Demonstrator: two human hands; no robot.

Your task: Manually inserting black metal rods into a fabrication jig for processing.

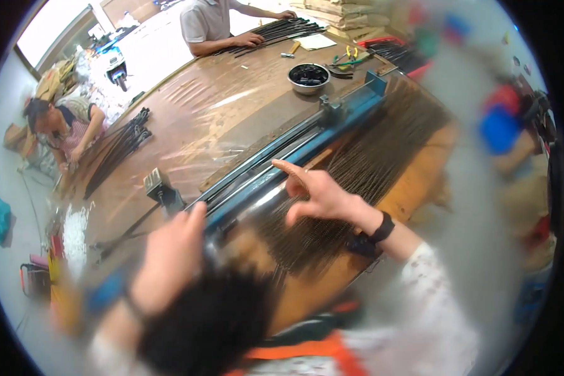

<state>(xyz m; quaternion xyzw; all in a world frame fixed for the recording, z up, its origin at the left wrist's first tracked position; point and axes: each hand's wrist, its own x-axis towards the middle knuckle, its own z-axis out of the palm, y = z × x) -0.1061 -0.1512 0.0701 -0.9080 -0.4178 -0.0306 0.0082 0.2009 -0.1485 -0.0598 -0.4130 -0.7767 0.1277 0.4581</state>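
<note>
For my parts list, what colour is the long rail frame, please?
The rail frame is blue, seen in the head view.

The left hand [172, 249] is blurred; whether it touches the rail [352, 119] is unclear. Blurred dark hair [203, 323] runs off the lower edge. The upper edge crops a co-worker [205, 28].

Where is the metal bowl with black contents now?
In the head view, the metal bowl stands on the table slightly right of centre, toward the top, beyond the blue rail fixture and left of the tools with yellow and green handles.
</note>
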